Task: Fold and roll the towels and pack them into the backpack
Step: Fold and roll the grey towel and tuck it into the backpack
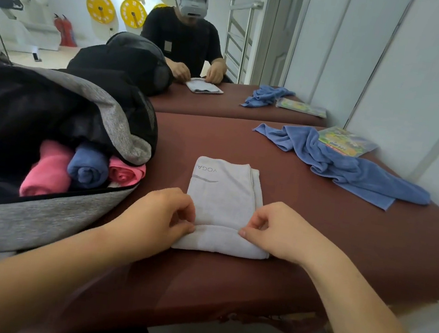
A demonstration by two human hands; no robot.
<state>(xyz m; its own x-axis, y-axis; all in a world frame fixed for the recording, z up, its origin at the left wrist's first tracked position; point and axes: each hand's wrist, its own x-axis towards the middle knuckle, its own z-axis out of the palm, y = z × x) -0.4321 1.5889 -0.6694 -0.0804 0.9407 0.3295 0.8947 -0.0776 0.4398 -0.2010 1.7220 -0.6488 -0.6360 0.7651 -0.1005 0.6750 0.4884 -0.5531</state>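
Observation:
A light grey towel (223,194) marked YOGA lies folded into a narrow strip on the maroon table (315,235), its near end turned over into a short roll. My left hand (163,212) pinches the roll's left end and my right hand (268,228) pinches its right end. On the left lies the open grey and black backpack (38,220). Inside it are two pink rolled towels (47,174) and a dark blue rolled towel (89,168). A blue towel (347,163) lies crumpled at the table's far right.
A colourful flat packet (347,141) lies by the blue towel against the white wall panels. A mirror (229,42) stands along the table's far edge and reflects the table, the backpack and a person wearing a headset.

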